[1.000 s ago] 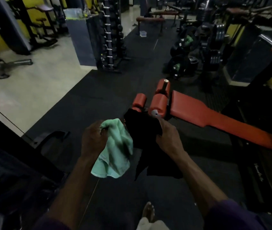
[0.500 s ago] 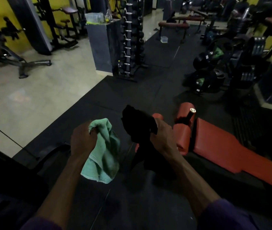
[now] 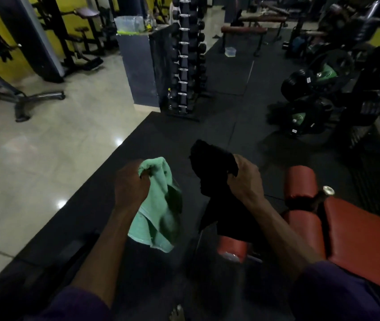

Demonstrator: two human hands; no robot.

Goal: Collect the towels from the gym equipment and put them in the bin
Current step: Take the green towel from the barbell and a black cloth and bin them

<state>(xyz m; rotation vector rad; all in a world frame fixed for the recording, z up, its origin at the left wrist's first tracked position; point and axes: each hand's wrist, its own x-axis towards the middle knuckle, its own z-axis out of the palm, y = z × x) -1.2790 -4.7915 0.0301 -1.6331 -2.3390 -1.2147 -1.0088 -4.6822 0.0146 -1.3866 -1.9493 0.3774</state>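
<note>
My left hand (image 3: 131, 184) is closed in a fist round the top of the green towel (image 3: 159, 209). My fingers are curled into its bunched upper edge, and the rest of the cloth hangs loose below and to the right of that hand. My right hand (image 3: 245, 179) grips the black towel (image 3: 212, 163), with the fingers wrapped round a gathered fold. One part of it sticks up above and to the left of the knuckles, and the rest drops down under my wrist. The two towels hang close together between my hands. I cannot tell whether they touch.

Just right of my right hand stands a red roller pad (image 3: 300, 184). Beyond it, further right, the red padded board (image 3: 356, 235) slopes away. A second red roller (image 3: 232, 247) shows below the black towel, which hangs in front of it. Both hands are held over the black rubber floor (image 3: 184, 130), and the pale tiled floor (image 3: 45, 147) lies off to the left of my left hand.

Far ahead of my hands a dumbbell rack (image 3: 186, 61) stands against a dark counter (image 3: 135, 66) with a clear plastic container (image 3: 128, 23) on top. Ahead and to the right lie stacked weight plates (image 3: 300, 82). My bare foot (image 3: 177, 313) shows below, between my purple sleeves (image 3: 335, 290).
</note>
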